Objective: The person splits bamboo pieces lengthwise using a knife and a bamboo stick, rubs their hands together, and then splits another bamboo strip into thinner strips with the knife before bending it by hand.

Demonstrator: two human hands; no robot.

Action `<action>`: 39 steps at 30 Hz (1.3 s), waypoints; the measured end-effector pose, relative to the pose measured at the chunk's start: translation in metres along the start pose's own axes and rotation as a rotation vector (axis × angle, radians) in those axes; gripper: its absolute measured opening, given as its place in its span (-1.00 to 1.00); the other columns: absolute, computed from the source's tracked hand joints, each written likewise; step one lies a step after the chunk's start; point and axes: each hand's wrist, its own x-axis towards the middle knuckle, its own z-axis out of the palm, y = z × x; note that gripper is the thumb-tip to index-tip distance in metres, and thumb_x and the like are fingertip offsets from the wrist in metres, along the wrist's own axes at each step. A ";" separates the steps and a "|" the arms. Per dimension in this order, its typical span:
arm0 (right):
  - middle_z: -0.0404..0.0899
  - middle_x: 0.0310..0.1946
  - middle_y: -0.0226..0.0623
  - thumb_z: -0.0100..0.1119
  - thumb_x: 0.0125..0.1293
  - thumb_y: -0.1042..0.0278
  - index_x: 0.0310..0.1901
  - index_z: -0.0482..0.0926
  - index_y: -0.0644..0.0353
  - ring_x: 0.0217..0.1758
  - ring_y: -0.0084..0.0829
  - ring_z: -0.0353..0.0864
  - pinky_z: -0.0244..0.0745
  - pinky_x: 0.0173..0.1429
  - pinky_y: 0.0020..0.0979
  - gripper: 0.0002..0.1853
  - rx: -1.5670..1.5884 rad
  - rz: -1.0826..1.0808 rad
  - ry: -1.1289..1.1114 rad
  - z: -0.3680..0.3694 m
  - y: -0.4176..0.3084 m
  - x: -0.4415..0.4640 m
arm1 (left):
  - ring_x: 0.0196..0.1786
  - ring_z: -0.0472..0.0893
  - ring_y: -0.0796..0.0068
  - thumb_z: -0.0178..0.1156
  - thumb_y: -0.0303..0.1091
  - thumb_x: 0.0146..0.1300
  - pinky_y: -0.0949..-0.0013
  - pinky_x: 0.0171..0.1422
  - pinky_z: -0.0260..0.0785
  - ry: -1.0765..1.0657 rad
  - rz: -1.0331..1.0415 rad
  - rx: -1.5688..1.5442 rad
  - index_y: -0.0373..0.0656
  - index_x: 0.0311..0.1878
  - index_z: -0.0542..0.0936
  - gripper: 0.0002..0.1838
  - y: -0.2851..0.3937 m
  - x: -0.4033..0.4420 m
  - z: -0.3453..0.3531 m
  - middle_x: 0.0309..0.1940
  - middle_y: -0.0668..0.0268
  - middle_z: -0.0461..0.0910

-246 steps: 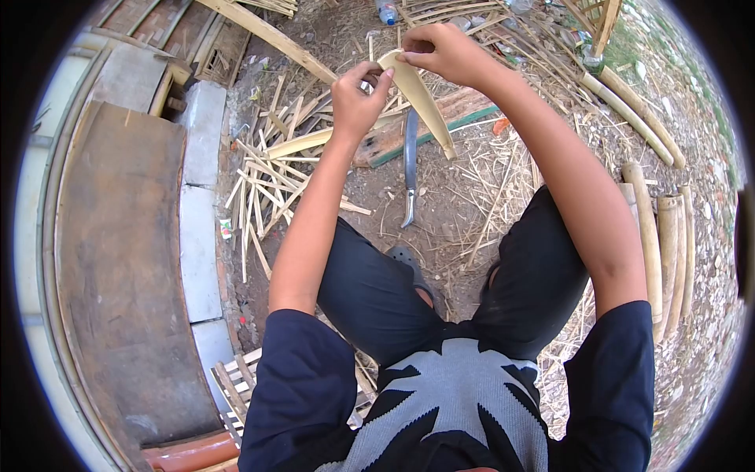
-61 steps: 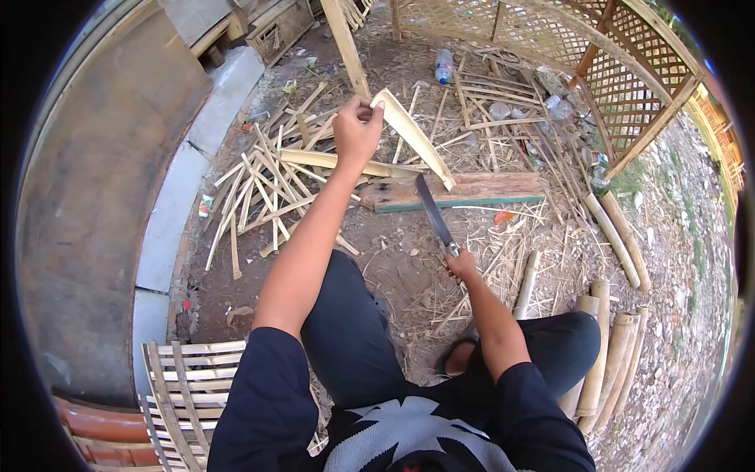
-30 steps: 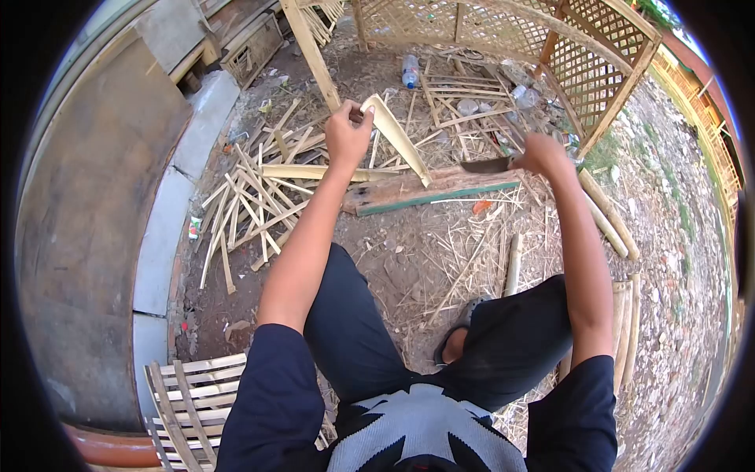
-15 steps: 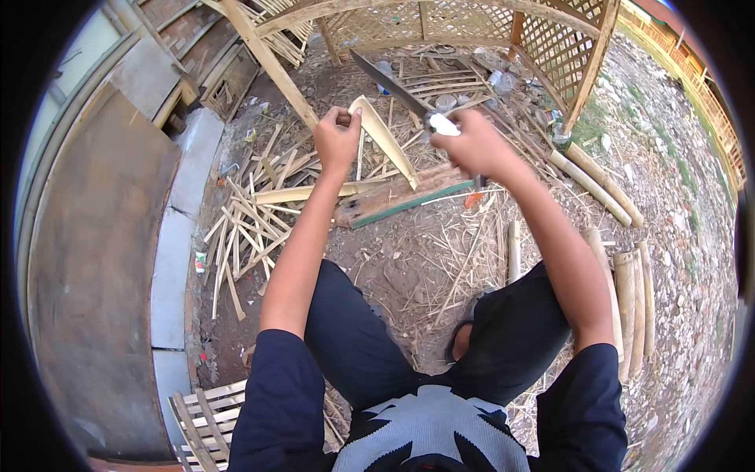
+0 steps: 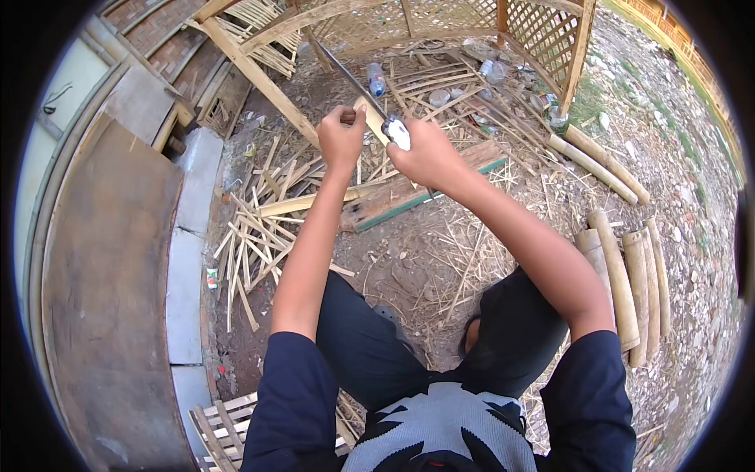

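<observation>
My left hand (image 5: 341, 140) is closed around the upper end of a split bamboo piece (image 5: 370, 118), pale on its inner face. In my right hand (image 5: 427, 155) is a machete (image 5: 355, 86) with a white handle, its long dark blade slanting up and to the left. The blade crosses in front of the bamboo piece, close to my left hand; whether its edge touches cannot be told. My right hand hides the bamboo's lower end. Beneath lies a worn wooden plank (image 5: 377, 208) with a green edge, and another split bamboo length (image 5: 314, 203) meets its left end.
Many thin bamboo strips (image 5: 255, 248) are heaped at left. Bamboo pole sections (image 5: 617, 279) lie at right, with longer poles (image 5: 594, 169) beyond. A lattice frame (image 5: 543, 59), a plastic bottle (image 5: 376, 80) and scraps are ahead. A brown board (image 5: 106, 291) runs along the left.
My right hand has brought the machete left and slightly down, so its blade now crosses the bamboo piece. My left hand still grips the bamboo. The camera view has shifted slightly.
</observation>
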 end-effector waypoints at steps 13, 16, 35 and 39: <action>0.64 -0.38 0.31 0.24 0.15 0.28 -0.23 0.58 0.54 -0.24 0.21 0.70 0.60 -0.07 0.01 -0.63 0.012 -0.010 0.034 0.008 0.002 0.001 | -0.47 0.71 0.27 0.40 -0.28 0.20 0.27 -0.28 0.48 0.065 0.038 -0.060 -0.36 -0.37 0.69 -0.74 0.002 -0.002 0.003 -0.52 0.08 0.70; 0.64 -0.42 0.29 0.25 0.17 0.29 -0.23 0.57 0.55 -0.27 0.21 0.70 0.59 -0.11 0.00 -0.63 0.031 -0.039 0.056 0.008 -0.001 0.002 | -0.47 0.71 0.23 0.39 -0.29 0.20 0.25 -0.28 0.47 0.058 0.045 -0.049 -0.35 -0.38 0.68 -0.75 0.001 0.000 0.003 -0.53 0.08 0.69; 0.63 -0.46 0.19 0.27 0.25 0.26 -0.19 0.54 0.48 -0.33 0.18 0.66 0.54 -0.17 0.02 -0.65 -0.097 -0.096 0.139 0.034 0.011 0.002 | -0.39 0.73 0.10 0.37 -0.25 0.21 0.19 -0.24 0.50 0.044 0.079 0.012 -0.30 -0.36 0.69 -0.75 -0.006 0.001 0.000 -0.47 0.09 0.72; 0.64 -0.44 0.19 0.27 0.25 0.26 -0.18 0.55 0.47 -0.31 0.17 0.67 0.55 -0.15 0.02 -0.65 -0.114 -0.079 0.110 0.029 0.008 0.001 | -0.37 0.74 0.13 0.37 -0.25 0.20 0.19 -0.21 0.51 0.024 0.060 0.023 -0.29 -0.36 0.69 -0.75 -0.007 0.000 -0.001 -0.46 0.10 0.72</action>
